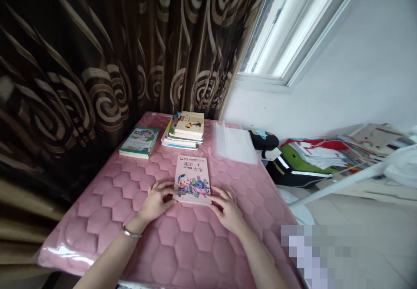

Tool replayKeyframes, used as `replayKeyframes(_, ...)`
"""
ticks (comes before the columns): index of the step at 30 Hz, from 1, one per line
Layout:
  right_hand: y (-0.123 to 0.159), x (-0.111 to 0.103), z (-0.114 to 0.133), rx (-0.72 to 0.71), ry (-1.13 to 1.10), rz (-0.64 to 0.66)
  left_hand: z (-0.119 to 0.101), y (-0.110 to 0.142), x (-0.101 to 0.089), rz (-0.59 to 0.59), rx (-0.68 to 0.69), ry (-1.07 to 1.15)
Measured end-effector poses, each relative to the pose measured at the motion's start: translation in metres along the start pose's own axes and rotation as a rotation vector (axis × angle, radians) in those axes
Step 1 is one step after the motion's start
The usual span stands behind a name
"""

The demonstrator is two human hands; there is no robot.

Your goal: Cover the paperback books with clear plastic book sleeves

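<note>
A paperback book point(193, 180) with a pale pink cover, cartoon figures and Chinese lettering lies face up on the pink quilted mattress point(185, 241). At its lower left edge, my left hand point(160, 198) grips the side with thumb and fingers, a silver bangle on that wrist. My right hand point(228, 207) holds the opposite edge near the lower right corner, thumb low and fingers along the side. Behind this book stands a stack of books point(187, 128) with a cream-covered one on top. Green-edged books point(139, 142) lie to the left.
Clear plastic sheets point(234, 143) lie at the mattress's back right. A dark patterned curtain point(124, 63) hangs along the left and back. Right of the mattress are a black-and-green bag point(293, 161), piled papers point(321, 154) and a slanting white pole point(339, 185).
</note>
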State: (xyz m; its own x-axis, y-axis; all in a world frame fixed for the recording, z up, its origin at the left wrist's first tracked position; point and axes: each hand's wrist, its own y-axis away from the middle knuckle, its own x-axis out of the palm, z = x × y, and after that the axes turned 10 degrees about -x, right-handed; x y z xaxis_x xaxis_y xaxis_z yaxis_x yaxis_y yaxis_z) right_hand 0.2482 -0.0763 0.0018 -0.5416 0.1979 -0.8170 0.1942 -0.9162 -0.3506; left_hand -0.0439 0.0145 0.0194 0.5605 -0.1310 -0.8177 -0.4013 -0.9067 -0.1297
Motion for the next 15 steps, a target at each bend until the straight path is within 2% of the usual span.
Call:
replayKeyframes(5,-0.022,-0.002,-0.005,-0.046,-0.073,-0.028,0.000,0.000,0.002,0.004,0.000,0.005)
replayKeyframes(9,-0.073,0.010,-0.019,-0.048,-0.057,-0.071,-0.005,0.001,0.001,0.022,-0.048,-0.004)
replayKeyframes(15,-0.150,0.024,-0.038,0.138,0.067,-0.019,-0.013,-0.001,0.001,0.029,-0.122,-0.020)
